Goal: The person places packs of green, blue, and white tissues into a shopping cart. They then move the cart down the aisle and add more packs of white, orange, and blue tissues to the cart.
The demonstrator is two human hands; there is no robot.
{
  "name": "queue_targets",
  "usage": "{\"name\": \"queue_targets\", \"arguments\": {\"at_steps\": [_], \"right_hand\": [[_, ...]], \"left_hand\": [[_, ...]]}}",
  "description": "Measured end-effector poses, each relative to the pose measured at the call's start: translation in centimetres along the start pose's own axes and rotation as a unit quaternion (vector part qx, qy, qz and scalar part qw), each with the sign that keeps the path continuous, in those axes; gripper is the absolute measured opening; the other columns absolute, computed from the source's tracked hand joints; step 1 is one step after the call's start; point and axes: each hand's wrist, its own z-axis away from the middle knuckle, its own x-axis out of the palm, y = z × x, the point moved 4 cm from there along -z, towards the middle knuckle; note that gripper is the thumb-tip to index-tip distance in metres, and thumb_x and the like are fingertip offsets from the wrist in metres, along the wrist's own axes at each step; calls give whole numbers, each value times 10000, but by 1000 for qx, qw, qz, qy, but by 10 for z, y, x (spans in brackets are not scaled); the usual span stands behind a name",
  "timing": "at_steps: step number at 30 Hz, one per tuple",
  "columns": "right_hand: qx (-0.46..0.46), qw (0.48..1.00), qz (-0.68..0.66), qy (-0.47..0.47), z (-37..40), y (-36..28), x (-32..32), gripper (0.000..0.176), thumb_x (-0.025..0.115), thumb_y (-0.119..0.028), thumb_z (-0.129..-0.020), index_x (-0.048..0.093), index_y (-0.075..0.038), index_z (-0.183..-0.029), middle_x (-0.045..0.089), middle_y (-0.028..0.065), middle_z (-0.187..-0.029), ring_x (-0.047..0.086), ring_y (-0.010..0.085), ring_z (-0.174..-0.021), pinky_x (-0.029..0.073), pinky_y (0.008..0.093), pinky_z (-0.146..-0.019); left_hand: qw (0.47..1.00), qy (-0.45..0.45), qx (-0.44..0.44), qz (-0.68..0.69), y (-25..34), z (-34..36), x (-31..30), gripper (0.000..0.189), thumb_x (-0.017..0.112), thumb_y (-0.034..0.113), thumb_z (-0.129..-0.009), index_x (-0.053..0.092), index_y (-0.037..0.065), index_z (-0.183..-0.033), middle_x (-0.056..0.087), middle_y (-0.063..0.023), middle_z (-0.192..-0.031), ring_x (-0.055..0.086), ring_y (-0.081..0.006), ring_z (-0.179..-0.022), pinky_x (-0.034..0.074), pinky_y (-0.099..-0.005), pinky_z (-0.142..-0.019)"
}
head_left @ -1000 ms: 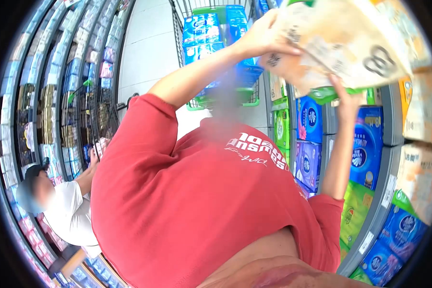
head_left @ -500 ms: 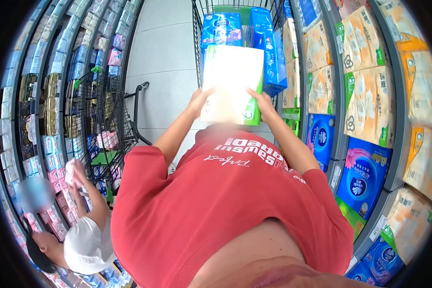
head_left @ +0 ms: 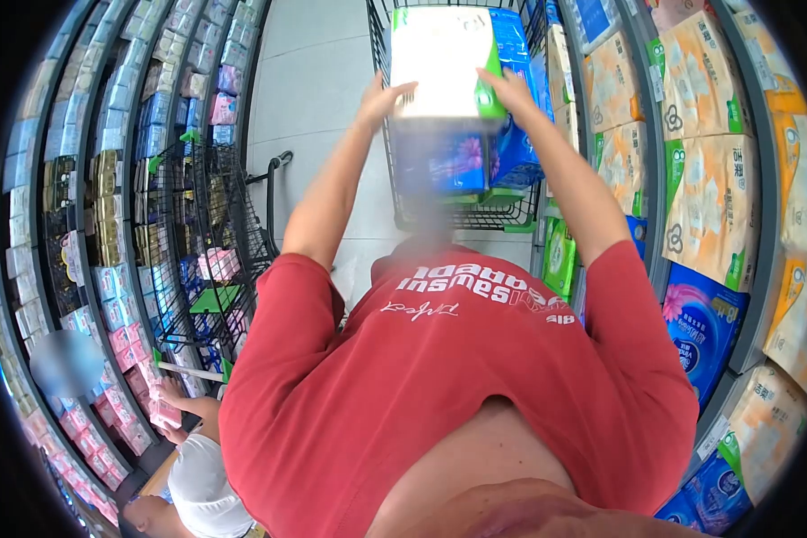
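Observation:
A white pack of tissues with a green side (head_left: 441,63) is held between my two hands, over the shopping cart (head_left: 462,217). My left hand (head_left: 384,99) grips its left edge near the bottom corner. On the opposite side, my right hand (head_left: 511,91) clasps the green edge. Strong glare washes out the pack's top face. Beneath and to the right lie blue tissue packs (head_left: 518,160) inside the cart, partly covered by the white pack.
Shelves of orange-beige tissue packs (head_left: 710,202) and blue packs (head_left: 698,327) line the right. A second black cart (head_left: 211,238) stands on the left by shelves of small packs (head_left: 112,229). At lower left, another person (head_left: 208,484) handles a pink pack (head_left: 164,413).
My hands have moved forward, away from my body, carrying the white tissue pack farther over the cart. The other person at left has shifted lower in view.

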Motion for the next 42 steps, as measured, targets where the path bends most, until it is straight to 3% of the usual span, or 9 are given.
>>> {"name": "queue_targets", "arguments": {"at_steps": [1, 4, 9, 17, 26, 32, 34, 35, 42], "right_hand": [[-72, 973, 181, 127, -43, 17, -4, 804, 672, -517, -740, 482, 87, -1235, 585, 246, -1153, 582, 320, -1063, 452, 375, -901], [-153, 963, 191, 111, -15, -46, -8, 800, 677, -511, -725, 491, 74, -1238, 573, 264, -1168, 568, 335, -1091, 439, 379, -920], [-157, 986, 52, 19, 22, 17, 6, 394, 681, -300, -792, 639, 5, -1037, 669, 172, -963, 648, 219, -883, 497, 323, -781], [81, 993, -81, 15, 222, 192, -7, 225, 652, -214, -852, 627, -19, -742, 612, 36, -623, 540, 88, -535, 414, 240, -484], [239, 933, -82, 257, 342, 274, -110, 343, 641, -249, -833, 528, -52, -576, 428, -22, -505, 375, 75, -457, 289, 284, -430], [-49, 891, -27, 451, 305, 233, -134, 315, 620, -237, -847, 545, -45, -609, 434, -11, -553, 387, 100, -539, 308, 305, -484], [-32, 900, 34, 433, 334, 131, -156, 244, 608, -203, -827, 600, 19, -725, 513, 99, -581, 493, 177, -593, 401, 370, -542], [11, 923, 14, 385, 345, 112, -170, 379, 589, -390, -878, 613, -49, -714, 544, 60, -555, 516, 182, -535, 405, 362, -538], [-213, 740, 250, 588, 491, -11, -281, 324, 627, -285, -871, 569, -30, -680, 529, 23, -596, 459, 103, -535, 378, 296, -485]], "left_hand": [[996, 46, 9, -77, 17, -4, -4, 817, 698, 305, -774, 295, -91, -1364, 465, -273, -1293, 427, -322, -1249, 357, -368, -1019], [993, 5, 50, -111, 30, -16, -4, 874, 712, 332, -753, 269, -64, -1394, 392, -298, -1351, 313, -340, -1326, 279, -384, -1070], [996, 0, 14, -83, -38, -10, 1, 441, 713, 306, -773, 623, -13, -1065, 639, -104, -902, 569, -145, -793, 444, -269, -664], [993, 46, -106, -6, -187, 108, 32, 322, 658, 280, -826, 590, 84, -579, 484, 25, -528, 408, -71, -480, 311, -266, -443], [997, 29, 13, -66, -98, 80, 57, 435, 592, 299, -880, 499, 87, -512, 417, 47, -506, 335, -68, -469, 260, -286, -437], [940, -148, 271, -146, 41, 46, 208, 541, 583, 347, -898, 374, 58, -491, 337, 56, -494, 285, -65, -495, 206, -316, -448], [911, -229, 313, -139, 83, 72, 276, 535, 592, 286, -904, 382, 55, -468, 325, 49, -474, 290, -45, -494, 219, -290, -436], [897, -285, 317, -120, 101, 91, 308, 486, 596, 260, -903, 422, 46, -502, 356, 46, -491, 303, -40, -502, 239, -271, -444], [688, -514, 512, 22, 217, 279, 460, 130, 653, 97, -838, 615, -2, -911, 503, 12, -619, 429, -46, -565, 361, -201, -542]]}}
